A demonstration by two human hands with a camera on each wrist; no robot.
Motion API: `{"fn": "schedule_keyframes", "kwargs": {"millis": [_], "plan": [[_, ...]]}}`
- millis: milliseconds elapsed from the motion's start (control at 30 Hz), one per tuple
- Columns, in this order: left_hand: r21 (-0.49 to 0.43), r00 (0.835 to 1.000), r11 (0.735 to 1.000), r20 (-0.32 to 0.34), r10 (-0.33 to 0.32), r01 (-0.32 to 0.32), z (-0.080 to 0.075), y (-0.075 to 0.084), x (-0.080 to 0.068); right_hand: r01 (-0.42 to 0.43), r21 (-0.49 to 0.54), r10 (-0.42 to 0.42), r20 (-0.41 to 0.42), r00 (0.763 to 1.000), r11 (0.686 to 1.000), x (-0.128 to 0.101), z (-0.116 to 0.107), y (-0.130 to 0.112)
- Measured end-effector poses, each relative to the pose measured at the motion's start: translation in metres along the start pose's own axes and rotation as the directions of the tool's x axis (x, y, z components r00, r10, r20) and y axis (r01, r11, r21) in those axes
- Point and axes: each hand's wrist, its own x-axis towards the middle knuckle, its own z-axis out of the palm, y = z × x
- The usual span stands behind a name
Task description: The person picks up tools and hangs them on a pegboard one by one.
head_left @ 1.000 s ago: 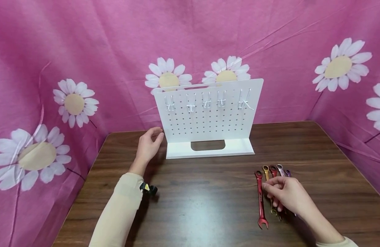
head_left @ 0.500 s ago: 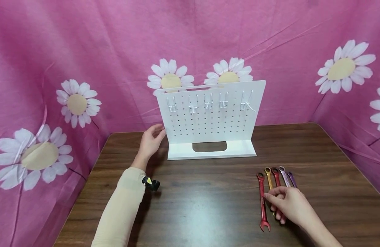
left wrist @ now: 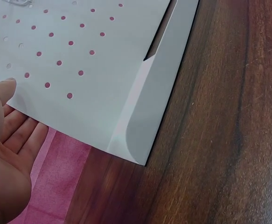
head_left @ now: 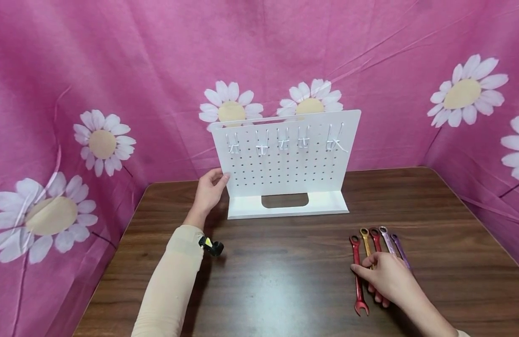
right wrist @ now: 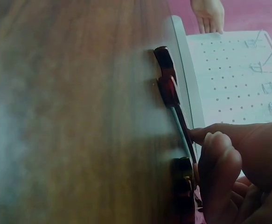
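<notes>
At the left edge of a white pegboard [head_left: 284,173], my left hand [head_left: 209,192] holds on, thumb on the front face and fingers behind. The left wrist view shows that thumb [left wrist: 5,88] over the board's edge. To the right, my right hand [head_left: 387,276] is low over a row of ratchet wrenches. Its thumb lies across a red wrench [head_left: 357,262], and its index fingertip is by a yellow wrench [head_left: 365,236]. In the right wrist view a gap shows between thumb [right wrist: 198,134] and index finger. The palm hides the lower ends of the other wrenches.
Past the yellow wrench lie a second red wrench [head_left: 376,238], a silver one [head_left: 386,238] and a purple one [head_left: 399,248]. Several white double hooks [head_left: 283,140] hang on the pegboard. A pink daisy curtain [head_left: 166,70] surrounds the brown table [head_left: 259,276].
My left hand has moved right to the pegboard's edge and taken hold of it. My right hand has shifted left and nearer, its thumb now across the red wrench.
</notes>
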Motion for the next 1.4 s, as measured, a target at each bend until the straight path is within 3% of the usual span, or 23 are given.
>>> {"fn": "schedule_keyframes", "kwargs": {"millis": [400,833,1167,1400], "plan": [[-0.006,1.000,1.000,-0.006,-0.009,0.009,0.003,-0.002,0.001,0.025,0.009,-0.024,-0.023,0.999,1.000,0.006,0.005,-0.002],[-0.023,1.000,1.000,0.001,-0.002,0.002,0.004,-0.001,0.000,0.110,-0.063,-0.113,-0.042,0.993,0.992,0.009,0.005,0.005],[-0.033,1.000,0.999,0.000,-0.013,0.013,0.004,0.000,-0.001,0.124,0.126,-0.131,0.047,0.990,0.984,0.009,-0.001,0.007],[-0.033,0.999,0.999,-0.036,0.031,-0.032,0.004,0.000,0.001,0.111,0.159,-0.118,0.038,0.992,0.981,0.009,-0.004,0.005]]}}
